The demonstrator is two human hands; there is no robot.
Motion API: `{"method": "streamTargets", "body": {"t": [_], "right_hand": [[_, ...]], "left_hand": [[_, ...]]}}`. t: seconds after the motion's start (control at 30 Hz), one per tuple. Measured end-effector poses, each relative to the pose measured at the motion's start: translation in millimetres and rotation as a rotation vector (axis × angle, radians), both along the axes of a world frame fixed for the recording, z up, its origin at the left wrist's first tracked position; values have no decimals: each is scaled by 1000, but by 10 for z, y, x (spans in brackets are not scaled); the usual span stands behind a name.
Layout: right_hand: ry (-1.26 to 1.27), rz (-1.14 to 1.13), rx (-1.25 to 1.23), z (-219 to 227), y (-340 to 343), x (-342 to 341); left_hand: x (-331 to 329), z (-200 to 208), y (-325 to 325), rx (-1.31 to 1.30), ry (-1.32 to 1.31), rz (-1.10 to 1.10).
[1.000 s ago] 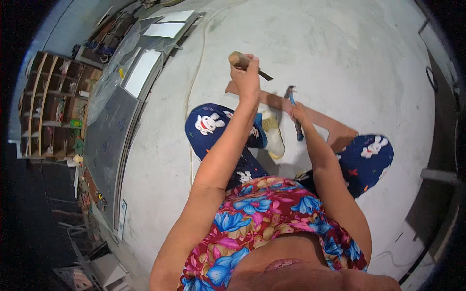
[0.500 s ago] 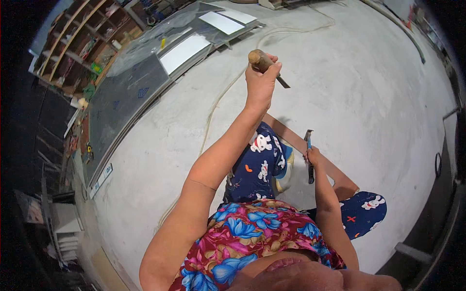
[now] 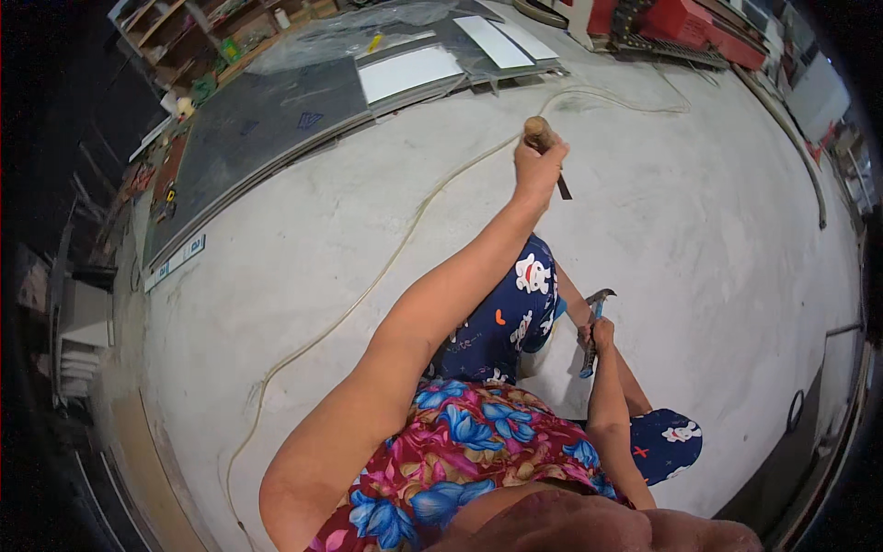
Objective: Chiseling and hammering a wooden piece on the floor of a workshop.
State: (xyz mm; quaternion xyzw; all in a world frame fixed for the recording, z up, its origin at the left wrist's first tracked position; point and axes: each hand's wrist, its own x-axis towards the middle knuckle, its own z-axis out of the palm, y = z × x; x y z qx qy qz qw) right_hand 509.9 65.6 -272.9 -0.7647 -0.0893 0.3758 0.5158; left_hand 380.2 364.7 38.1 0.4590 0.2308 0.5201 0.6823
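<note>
My left hand (image 3: 539, 171) is stretched far forward, its fingers wrapped round a chisel (image 3: 536, 132). The chisel's round wooden handle end faces up and its flat dark blade points down, off the floor. Close to my right knee, my right hand (image 3: 602, 335) grips a claw hammer (image 3: 588, 362) by its blue and black handle, the metal head on the far side of the fist. Beneath the hammer lies a long brown wooden board (image 3: 572, 287), slanting between my legs; my hand and forearm hide part of it.
A pale hose (image 3: 414, 219) winds over the grey concrete floor (image 3: 699, 248). Dark sheets (image 3: 262, 152) with white panels (image 3: 411, 74) on top lie at the far left, before wooden shelves (image 3: 184, 41). A red machine (image 3: 681, 32) stands at the back right.
The view has shifted, bringing the red machine in at the back. My left hand still holds the chisel, its blade now more upright. The hammer in my right hand has tilted.
</note>
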Motion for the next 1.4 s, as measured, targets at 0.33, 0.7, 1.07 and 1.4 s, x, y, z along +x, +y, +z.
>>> {"method": "streamTargets", "body": {"t": [0.33,0.7,1.07,1.4], "right_hand": [[-527,292,-144,-322,-118,369],[-140,51,-76,-721,-286,649],[-280,60,134,-800,-134,277],[-242,-160,2,-962,-279,428]], "left_hand": [[351,-350,45,9,196,119],[405,-276,-112,91,346,113],[294,-545,-13,174,269,-3],[402,-511,-74,207,344,-49]]}}
